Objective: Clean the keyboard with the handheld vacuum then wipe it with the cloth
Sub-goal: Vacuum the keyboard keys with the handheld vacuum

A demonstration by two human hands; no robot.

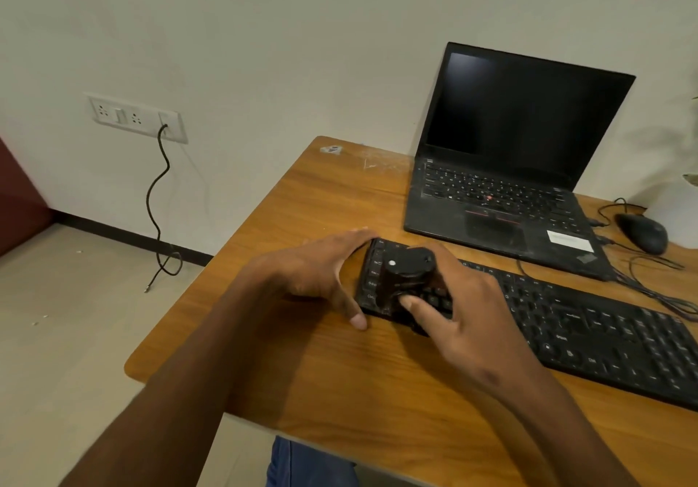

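Your right hand grips the handheld vacuum on the keyboard's left end; left hand, fingers relaxed, braces that end; pressing hard could pop keycaps.

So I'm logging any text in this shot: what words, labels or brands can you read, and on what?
"Ctrl": bottom-left key of the keyboard, faint.
Other keyboard keys: blurred.
Laptop keys and white sticker: too small to read.
Sticker on the table corner: illegible.
Handheld vacuum: no readable text.
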